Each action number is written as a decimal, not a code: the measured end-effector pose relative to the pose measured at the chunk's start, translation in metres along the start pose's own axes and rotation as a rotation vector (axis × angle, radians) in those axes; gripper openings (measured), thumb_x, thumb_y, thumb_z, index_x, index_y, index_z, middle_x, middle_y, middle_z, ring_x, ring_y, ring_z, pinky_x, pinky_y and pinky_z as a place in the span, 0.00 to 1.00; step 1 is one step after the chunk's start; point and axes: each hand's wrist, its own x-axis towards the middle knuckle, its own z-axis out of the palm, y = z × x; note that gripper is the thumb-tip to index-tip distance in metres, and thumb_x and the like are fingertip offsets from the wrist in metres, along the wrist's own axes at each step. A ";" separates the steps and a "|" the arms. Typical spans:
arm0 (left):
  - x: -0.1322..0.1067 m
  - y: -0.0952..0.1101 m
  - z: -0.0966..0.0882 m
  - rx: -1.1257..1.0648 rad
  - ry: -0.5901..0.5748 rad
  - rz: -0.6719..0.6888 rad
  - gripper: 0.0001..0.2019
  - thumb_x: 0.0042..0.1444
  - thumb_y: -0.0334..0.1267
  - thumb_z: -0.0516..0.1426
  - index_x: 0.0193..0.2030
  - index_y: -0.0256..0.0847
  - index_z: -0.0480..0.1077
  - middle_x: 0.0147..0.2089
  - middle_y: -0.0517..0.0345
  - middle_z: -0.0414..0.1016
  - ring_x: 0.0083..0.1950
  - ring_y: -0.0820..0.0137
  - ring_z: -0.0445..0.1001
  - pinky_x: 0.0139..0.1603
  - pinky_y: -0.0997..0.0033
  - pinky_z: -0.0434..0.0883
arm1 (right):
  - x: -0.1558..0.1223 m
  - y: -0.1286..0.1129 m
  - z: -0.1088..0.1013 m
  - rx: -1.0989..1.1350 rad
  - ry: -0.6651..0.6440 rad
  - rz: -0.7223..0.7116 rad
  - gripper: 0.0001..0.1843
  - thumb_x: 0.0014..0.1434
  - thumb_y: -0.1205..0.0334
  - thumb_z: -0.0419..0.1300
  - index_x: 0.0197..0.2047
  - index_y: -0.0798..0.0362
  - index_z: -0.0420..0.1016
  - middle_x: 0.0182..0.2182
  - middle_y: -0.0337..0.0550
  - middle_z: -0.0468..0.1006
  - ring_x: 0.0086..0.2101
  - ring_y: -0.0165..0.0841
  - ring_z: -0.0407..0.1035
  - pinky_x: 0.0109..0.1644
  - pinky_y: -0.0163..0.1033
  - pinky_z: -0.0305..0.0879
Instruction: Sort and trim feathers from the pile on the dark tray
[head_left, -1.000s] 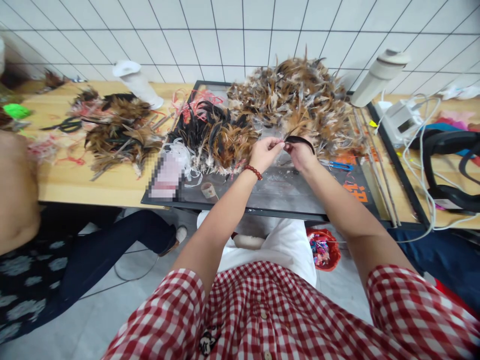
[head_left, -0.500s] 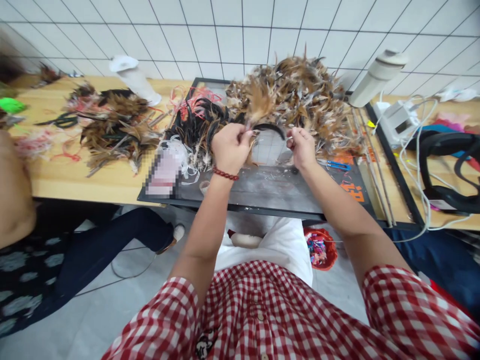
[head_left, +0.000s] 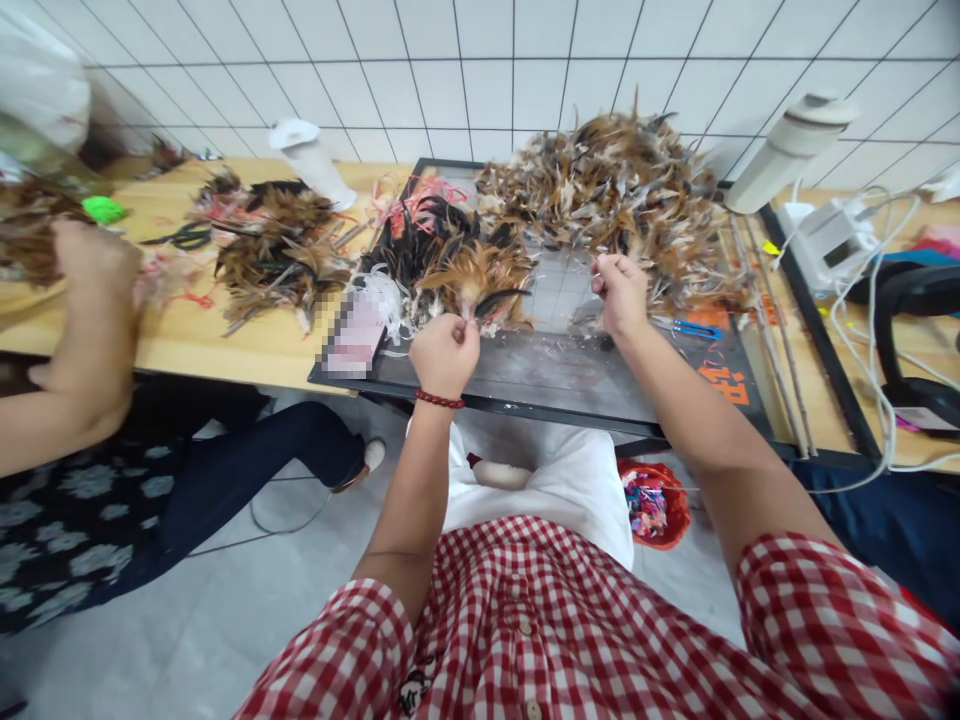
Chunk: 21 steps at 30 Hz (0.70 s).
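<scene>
My left hand, with a reddish-brown bead bracelet at the wrist, is closed in a pinch on the base of a bunch of brown feathers. The tips of the bunch fan out away from me, and a dark curved feather sticks out on its right. Behind it lie black feathers. My right hand is closed too, fingertips together, in front of a large heap of brown feathers. Anything between those fingertips is too small to make out. Both hands are above a dark glossy board.
To the left lie another feather pile, scissors and a white cup-like object. A co-worker's hand is further left. Blue tweezers, thin sticks, a bottle and a white cabled box are right.
My left hand has moved down and left, toward me, with the brown feather bunch. My right hand stays pinched near the heap. The view has shifted left, bringing the co-worker's hand into sight.
</scene>
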 end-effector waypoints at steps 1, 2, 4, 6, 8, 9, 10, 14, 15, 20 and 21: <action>0.000 0.005 0.002 0.112 -0.108 -0.047 0.10 0.59 0.42 0.60 0.28 0.44 0.74 0.33 0.51 0.82 0.41 0.58 0.82 0.45 0.60 0.74 | 0.000 0.000 0.000 -0.007 0.000 -0.013 0.25 0.56 0.41 0.72 0.27 0.50 0.66 0.26 0.31 0.72 0.22 0.21 0.59 0.28 0.30 0.58; 0.002 0.009 0.002 0.177 -0.183 -0.079 0.10 0.59 0.42 0.60 0.28 0.45 0.74 0.35 0.50 0.84 0.43 0.55 0.83 0.46 0.59 0.74 | 0.000 0.000 -0.001 -0.014 0.002 -0.027 0.25 0.56 0.41 0.72 0.27 0.50 0.66 0.25 0.31 0.72 0.22 0.21 0.59 0.28 0.30 0.58; 0.005 0.012 -0.003 0.263 -0.290 -0.127 0.10 0.59 0.44 0.60 0.28 0.46 0.73 0.39 0.47 0.86 0.48 0.51 0.84 0.47 0.56 0.74 | 0.001 0.000 -0.001 -0.028 0.005 -0.055 0.26 0.56 0.41 0.72 0.26 0.50 0.66 0.24 0.31 0.70 0.22 0.22 0.59 0.29 0.31 0.59; 0.007 0.012 -0.012 0.278 -0.332 -0.145 0.12 0.58 0.49 0.63 0.28 0.46 0.73 0.41 0.46 0.86 0.50 0.49 0.84 0.47 0.55 0.74 | 0.002 0.002 -0.002 -0.041 0.004 -0.073 0.26 0.57 0.41 0.71 0.26 0.50 0.66 0.24 0.31 0.70 0.23 0.22 0.59 0.30 0.31 0.60; 0.004 0.011 -0.022 0.275 -0.325 -0.166 0.13 0.55 0.52 0.67 0.30 0.46 0.74 0.40 0.47 0.85 0.49 0.49 0.83 0.47 0.55 0.74 | 0.004 0.005 -0.004 -0.049 -0.005 -0.086 0.25 0.58 0.41 0.71 0.26 0.50 0.67 0.24 0.31 0.70 0.23 0.23 0.59 0.30 0.32 0.61; 0.000 0.012 -0.025 0.259 -0.279 -0.154 0.13 0.55 0.51 0.68 0.32 0.46 0.75 0.41 0.48 0.85 0.49 0.50 0.83 0.47 0.55 0.74 | 0.005 0.007 -0.004 -0.052 -0.010 -0.093 0.25 0.59 0.41 0.70 0.26 0.49 0.67 0.24 0.31 0.69 0.23 0.23 0.59 0.30 0.32 0.61; -0.004 0.014 -0.027 0.240 -0.222 -0.137 0.12 0.54 0.50 0.68 0.34 0.46 0.75 0.41 0.50 0.85 0.48 0.52 0.83 0.48 0.56 0.74 | 0.006 0.008 -0.005 -0.054 -0.013 -0.102 0.25 0.59 0.40 0.70 0.27 0.49 0.67 0.25 0.32 0.69 0.23 0.23 0.59 0.31 0.33 0.61; -0.024 0.043 -0.011 0.059 -0.110 0.134 0.06 0.62 0.43 0.63 0.36 0.44 0.76 0.40 0.53 0.83 0.44 0.62 0.81 0.48 0.63 0.74 | 0.008 0.015 -0.005 -0.055 -0.018 -0.146 0.26 0.61 0.36 0.67 0.29 0.49 0.68 0.26 0.32 0.69 0.24 0.24 0.61 0.30 0.33 0.61; -0.025 0.056 -0.002 0.005 -0.141 0.218 0.06 0.64 0.42 0.62 0.38 0.44 0.77 0.41 0.52 0.83 0.44 0.64 0.81 0.48 0.64 0.74 | 0.009 0.016 -0.005 -0.062 -0.020 -0.163 0.27 0.62 0.35 0.66 0.29 0.49 0.68 0.27 0.33 0.69 0.25 0.24 0.61 0.31 0.33 0.61; 0.000 0.116 0.063 -0.084 -0.372 0.411 0.06 0.63 0.37 0.62 0.45 0.44 0.79 0.42 0.52 0.84 0.48 0.60 0.82 0.50 0.62 0.75 | 0.023 -0.001 -0.015 -0.131 0.021 -0.258 0.26 0.64 0.36 0.65 0.30 0.50 0.70 0.27 0.32 0.68 0.27 0.25 0.63 0.35 0.35 0.66; 0.011 0.121 0.077 -0.121 -0.364 0.408 0.06 0.62 0.36 0.63 0.45 0.44 0.79 0.42 0.53 0.84 0.47 0.60 0.82 0.51 0.61 0.75 | 0.027 -0.010 -0.020 -0.151 0.032 -0.261 0.24 0.65 0.39 0.66 0.30 0.50 0.71 0.27 0.33 0.68 0.28 0.26 0.65 0.37 0.35 0.67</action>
